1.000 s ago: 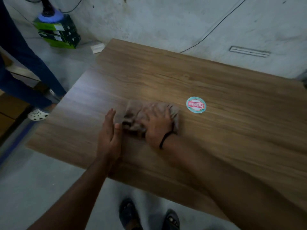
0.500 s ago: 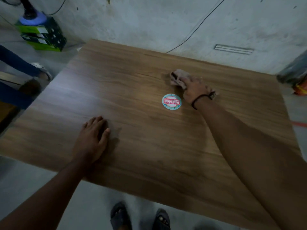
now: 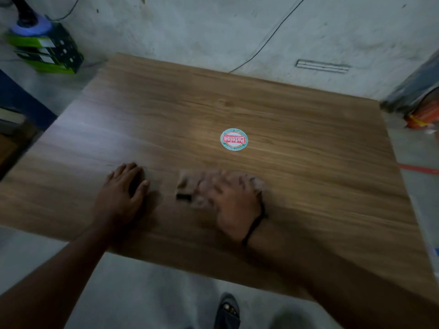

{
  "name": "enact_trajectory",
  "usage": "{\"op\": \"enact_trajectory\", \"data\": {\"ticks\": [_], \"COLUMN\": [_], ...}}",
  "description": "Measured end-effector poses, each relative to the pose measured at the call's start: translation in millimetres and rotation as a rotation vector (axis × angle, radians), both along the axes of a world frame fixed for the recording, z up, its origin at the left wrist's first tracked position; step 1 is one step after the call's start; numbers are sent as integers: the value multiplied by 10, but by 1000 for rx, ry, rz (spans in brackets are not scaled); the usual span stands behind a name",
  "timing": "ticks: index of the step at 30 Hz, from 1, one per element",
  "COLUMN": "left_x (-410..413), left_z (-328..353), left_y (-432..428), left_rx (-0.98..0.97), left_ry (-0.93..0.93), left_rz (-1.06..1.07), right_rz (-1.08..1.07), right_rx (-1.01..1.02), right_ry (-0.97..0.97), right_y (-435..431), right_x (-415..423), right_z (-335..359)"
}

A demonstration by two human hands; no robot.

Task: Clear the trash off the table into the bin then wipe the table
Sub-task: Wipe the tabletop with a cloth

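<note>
Wooden worktop (image 3: 308, 162) observed from above, near edge toward the viewer. Left hand (image 3: 123, 188) lies released, palm down, fingers straight and together, flat on the surface near the front edge. Right hand (image 3: 234, 200), motion-blurred, rests on a crumpled grey cloth (image 3: 187, 184) with fingers spread over it, pressing rather than clenching; the cloth sits on the worktop just right of the left hand, apart from it. A black band (image 3: 255, 224) circles the right wrist. A round sticker (image 3: 234, 139) lies beyond the cloth, mid-surface. A green box (image 3: 47, 53) stands on the floor, far left.
</note>
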State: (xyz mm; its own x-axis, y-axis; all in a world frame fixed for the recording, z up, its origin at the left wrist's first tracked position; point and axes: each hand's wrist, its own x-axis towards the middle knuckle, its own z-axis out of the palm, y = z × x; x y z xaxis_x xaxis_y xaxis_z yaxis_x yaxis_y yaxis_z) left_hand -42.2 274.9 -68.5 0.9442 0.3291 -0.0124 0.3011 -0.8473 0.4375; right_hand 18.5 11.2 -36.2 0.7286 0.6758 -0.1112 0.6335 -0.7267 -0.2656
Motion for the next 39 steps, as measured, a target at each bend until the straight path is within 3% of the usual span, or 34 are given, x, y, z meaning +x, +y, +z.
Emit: {"op": "enact_trajectory", "data": {"ticks": [4,9,12,17,22,29,31,33,36,39], "left_x": [14,78,58,39,51,37,23,24,41,44], "left_z": [87,195,77,29,-18,-34,-42,-64,-78,-113], "left_y": [-91,-1003,-1400,-1363,-1378,-1375,-1372,-1386,-1431,-1461], "left_rx": [78,-184,-248,-368,-282,-217,-166,-123,-90,-37], "left_ry": [-39,-104,-85,-208,-190,-188,-176,-152,-123,-109], "left_rz": [-92,-297,-353,-191,-268,-309,-330,-354,-352,-379], "right_rz": [-347,-588,-486,-260,-158,-143,-197,-256,-418,-543], "right_rx": [51,-112,-252,-220,-186,-134,39,117,50,4], "right_ry": [-158,-38,-56,-126,-92,64,87,-32,-202,-147], "right_y": [-211,-684,-676,-506,-567,-799,-944,-1097,-1234,-1294], "right_x": [1011,1811,1626,680,-168,-683,-632,-268,590,1402], "right_z": [327,-20,-239,-241,-244,60,155,186,213,92]}}
